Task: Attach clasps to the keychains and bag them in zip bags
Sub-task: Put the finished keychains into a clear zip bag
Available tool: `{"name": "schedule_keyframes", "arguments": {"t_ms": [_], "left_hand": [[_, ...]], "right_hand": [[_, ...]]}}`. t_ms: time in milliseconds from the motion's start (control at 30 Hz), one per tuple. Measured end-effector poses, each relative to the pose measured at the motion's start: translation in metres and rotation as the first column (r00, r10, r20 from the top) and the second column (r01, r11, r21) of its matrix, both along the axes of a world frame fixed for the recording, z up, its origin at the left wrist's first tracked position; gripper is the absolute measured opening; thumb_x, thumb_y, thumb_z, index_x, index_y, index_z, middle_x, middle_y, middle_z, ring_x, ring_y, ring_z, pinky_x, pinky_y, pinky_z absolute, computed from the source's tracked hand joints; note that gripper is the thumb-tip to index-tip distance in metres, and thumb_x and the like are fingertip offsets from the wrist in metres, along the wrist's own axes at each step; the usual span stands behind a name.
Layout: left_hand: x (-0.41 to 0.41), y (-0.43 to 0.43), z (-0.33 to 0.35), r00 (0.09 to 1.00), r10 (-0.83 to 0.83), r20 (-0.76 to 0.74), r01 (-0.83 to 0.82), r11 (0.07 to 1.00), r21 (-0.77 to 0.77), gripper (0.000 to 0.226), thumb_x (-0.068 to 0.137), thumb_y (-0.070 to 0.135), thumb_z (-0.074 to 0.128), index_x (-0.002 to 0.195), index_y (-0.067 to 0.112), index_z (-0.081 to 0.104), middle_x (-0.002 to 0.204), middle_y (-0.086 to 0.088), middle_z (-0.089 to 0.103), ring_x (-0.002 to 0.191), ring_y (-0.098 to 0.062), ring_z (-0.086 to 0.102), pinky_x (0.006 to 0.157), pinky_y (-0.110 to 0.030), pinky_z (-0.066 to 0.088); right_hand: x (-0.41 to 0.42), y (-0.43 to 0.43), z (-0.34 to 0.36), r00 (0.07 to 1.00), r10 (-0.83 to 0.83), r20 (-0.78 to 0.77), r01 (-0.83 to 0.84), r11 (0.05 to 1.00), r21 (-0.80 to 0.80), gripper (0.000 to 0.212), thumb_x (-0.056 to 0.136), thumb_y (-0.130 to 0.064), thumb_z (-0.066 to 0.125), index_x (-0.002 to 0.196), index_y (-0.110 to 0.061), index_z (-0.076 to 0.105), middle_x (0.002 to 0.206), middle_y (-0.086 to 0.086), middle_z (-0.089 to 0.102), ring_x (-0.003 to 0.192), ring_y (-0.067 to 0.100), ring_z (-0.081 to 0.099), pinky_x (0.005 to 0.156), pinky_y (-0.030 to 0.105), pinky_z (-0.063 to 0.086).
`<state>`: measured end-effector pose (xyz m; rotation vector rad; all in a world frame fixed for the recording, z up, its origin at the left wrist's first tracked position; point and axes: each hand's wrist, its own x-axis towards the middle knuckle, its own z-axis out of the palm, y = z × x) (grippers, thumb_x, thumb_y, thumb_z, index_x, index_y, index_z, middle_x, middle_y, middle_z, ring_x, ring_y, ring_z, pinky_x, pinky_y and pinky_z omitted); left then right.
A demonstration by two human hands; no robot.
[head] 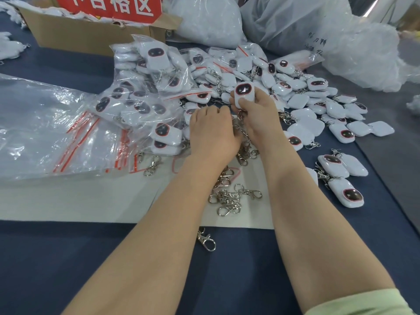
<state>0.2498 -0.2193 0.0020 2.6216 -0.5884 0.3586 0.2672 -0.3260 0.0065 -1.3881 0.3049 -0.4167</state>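
My right hand [256, 114] pinches a white keychain [244, 93] with a dark red-rimmed face, held upright above the table. Its short chain hangs down between my two hands. My left hand [212, 130] lies knuckles-up just left of it, fingers curled near the chain; what they hold is hidden. Loose metal clasps [231, 196] lie in a heap on a white sheet [91, 201] below my wrists. One clasp [206, 241] lies alone on the blue cloth. A stack of zip bags [68, 133] with red strips lies at the left.
A big pile of white keychains [302, 94], some bagged, fills the middle and right. A cardboard box [86, 30] with a red sign stands at the back left. Large plastic sacks [295, 21] lie behind the pile. Three keychains [341, 178] lie at the right.
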Motion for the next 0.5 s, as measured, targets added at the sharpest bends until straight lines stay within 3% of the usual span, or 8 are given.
{"name": "schedule_keyframes", "arguments": {"t_ms": [233,333,400,500], "left_hand": [[0.004,0.008,0.009,0.998,0.06,-0.034,-0.057,0.996,0.07,0.037,0.088,0.037,0.056,0.112,0.009,0.058,0.131,-0.013,0.049,0.133,-0.031,0.029,0.111,-0.044,0.023],[0.004,0.01,0.015,0.996,0.086,0.002,-0.086,0.996,0.026,0.025,0.088,0.032,0.056,0.092,0.009,0.064,0.113,-0.012,0.055,0.116,-0.033,0.044,0.097,-0.041,0.035],[0.004,0.013,0.018,0.996,0.09,0.001,-0.09,0.995,-0.041,0.024,0.088,0.031,0.055,0.078,0.01,0.06,0.097,-0.012,0.055,0.104,-0.034,0.05,0.086,-0.04,0.04],[0.007,0.014,0.022,0.992,0.085,-0.094,-0.106,0.966,-0.236,0.028,0.085,0.029,0.055,0.078,0.002,0.059,0.086,-0.013,0.063,0.09,-0.033,0.058,0.081,-0.041,0.048]], "right_hand": [[0.0,0.0,0.0,1.0,0.015,-0.009,-0.015,1.0,-0.02,0.024,0.093,0.008,0.045,0.109,-0.007,0.055,0.091,0.004,0.065,0.087,0.015,0.063,0.084,0.028,0.052],[0.001,0.004,0.006,0.998,-0.053,-0.029,0.052,0.997,-0.05,0.018,0.093,0.003,0.051,0.108,-0.007,0.048,0.097,0.007,0.064,0.086,0.015,0.068,0.079,0.026,0.055],[0.001,0.004,0.014,0.997,-0.067,-0.031,0.065,0.997,-0.042,0.014,0.094,-0.003,0.055,0.097,-0.011,0.044,0.103,0.012,0.062,0.08,0.016,0.069,0.074,0.025,0.057],[-0.006,0.002,0.03,0.996,-0.013,-0.091,0.0,0.989,-0.145,0.016,0.093,-0.009,0.061,0.097,-0.007,0.046,0.103,0.016,0.058,0.059,0.013,0.067,0.07,0.03,0.061]]}}
